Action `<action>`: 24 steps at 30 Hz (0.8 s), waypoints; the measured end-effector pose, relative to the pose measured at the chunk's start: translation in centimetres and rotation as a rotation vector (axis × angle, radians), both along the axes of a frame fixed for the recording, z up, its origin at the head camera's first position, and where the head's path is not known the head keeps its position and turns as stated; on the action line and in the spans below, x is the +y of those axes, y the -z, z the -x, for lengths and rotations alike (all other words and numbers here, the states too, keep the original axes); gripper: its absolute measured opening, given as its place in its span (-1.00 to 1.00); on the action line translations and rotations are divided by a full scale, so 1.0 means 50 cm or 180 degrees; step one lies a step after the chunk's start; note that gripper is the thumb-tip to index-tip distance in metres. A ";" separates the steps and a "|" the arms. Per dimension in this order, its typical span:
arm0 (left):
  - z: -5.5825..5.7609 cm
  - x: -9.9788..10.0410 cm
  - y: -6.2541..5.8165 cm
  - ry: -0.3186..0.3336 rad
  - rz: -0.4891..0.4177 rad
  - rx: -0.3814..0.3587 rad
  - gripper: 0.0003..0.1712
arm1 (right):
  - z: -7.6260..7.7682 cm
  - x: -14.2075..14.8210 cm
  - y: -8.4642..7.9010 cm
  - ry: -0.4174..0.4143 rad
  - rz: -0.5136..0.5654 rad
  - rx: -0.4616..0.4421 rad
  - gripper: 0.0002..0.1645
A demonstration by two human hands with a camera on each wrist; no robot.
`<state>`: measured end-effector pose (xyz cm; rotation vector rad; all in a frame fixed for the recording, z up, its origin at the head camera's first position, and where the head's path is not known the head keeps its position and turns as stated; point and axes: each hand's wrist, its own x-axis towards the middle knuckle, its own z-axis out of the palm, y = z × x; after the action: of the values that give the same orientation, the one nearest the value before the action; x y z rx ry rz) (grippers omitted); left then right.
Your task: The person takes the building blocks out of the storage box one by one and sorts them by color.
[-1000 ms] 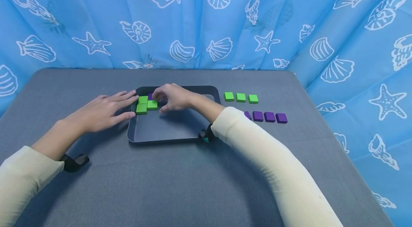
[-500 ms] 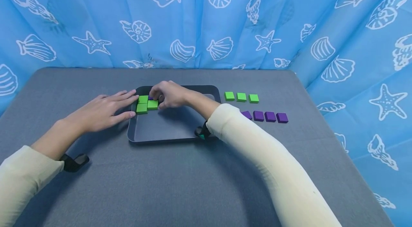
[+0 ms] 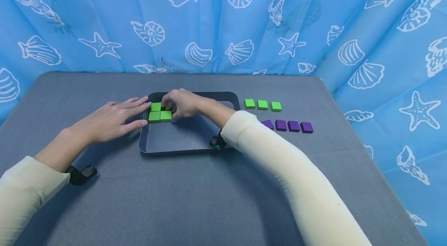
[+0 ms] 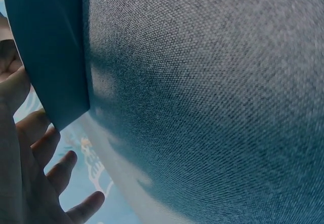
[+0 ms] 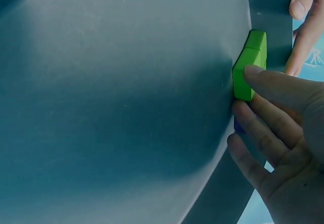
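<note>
A shallow dark grey baking tray [image 3: 181, 141] lies on the table with three green square blocks grouped in its far left corner. My right hand [image 3: 183, 102] curls over this group, with the thumb at the side of the nearest-right green block [image 3: 165, 116]. In the right wrist view, the thumb lies against a green block [image 5: 245, 80], and the fingers bend behind it and beside a mostly hidden purple block [image 5: 239, 127]. My left hand [image 3: 111, 122] has its fingers spread, fingertips at the tray's left rim, beside the left green blocks [image 3: 155, 117].
Right of the tray, three green blocks [image 3: 262, 104] form a row. Nearer, several purple blocks [image 3: 293, 126] line up, the leftmost turned askew and partly behind the right sleeve [image 3: 279, 153]. A blue shell-print curtain [image 3: 216, 25] hangs behind the grey table [image 3: 174, 199].
My right hand has shifted slightly left and its fingers have closed in over the purple block, now hidden in the head view. The right green block has straightened beside its neighbour. The left hand stays put.
</note>
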<state>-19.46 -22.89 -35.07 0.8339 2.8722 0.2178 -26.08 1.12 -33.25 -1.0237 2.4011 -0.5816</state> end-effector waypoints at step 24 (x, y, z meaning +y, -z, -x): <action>0.000 0.001 -0.003 0.0025 0.0064 -0.0050 -0.18 | -0.015 0.020 -0.017 -0.0015 -0.0087 0.0085 -0.44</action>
<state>-19.48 -22.84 -34.92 0.8360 2.8511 0.1934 -25.33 2.10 -32.39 -1.0314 2.4225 -0.5354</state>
